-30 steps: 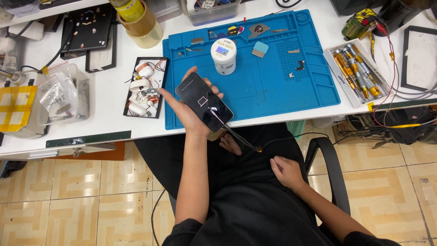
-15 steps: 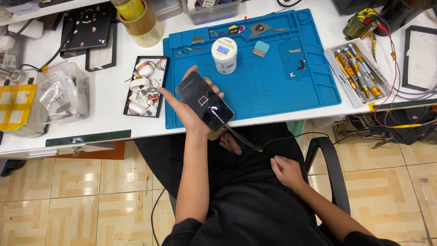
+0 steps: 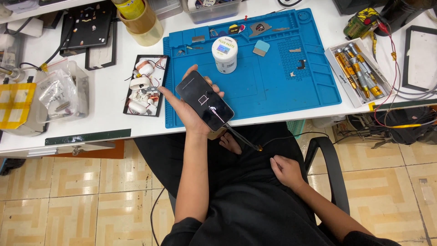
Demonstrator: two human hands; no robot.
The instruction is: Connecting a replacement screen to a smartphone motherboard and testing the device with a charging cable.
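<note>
Above, left hand (image 3: 191, 111) grasps a phone (image 3: 205, 100), cable (image 3: 240, 138) attached, over the blue mat (image 3: 291, 91); right hand (image 3: 286, 171) rests loosely curled on the lap, holding nothing.

Black phone (image 3: 204, 100), blue mat (image 3: 273, 82), white jar (image 3: 224, 54), seemingly cream-and-yellow patterned floor tiles (image 3: 82, 200).

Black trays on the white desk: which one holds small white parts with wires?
The upright black tray just left of the blue mat, nearest the left hand; the others lie farther back.

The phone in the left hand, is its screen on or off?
On: the phone, held in the left hand, shows a lit graphic on its dark screen.
</note>
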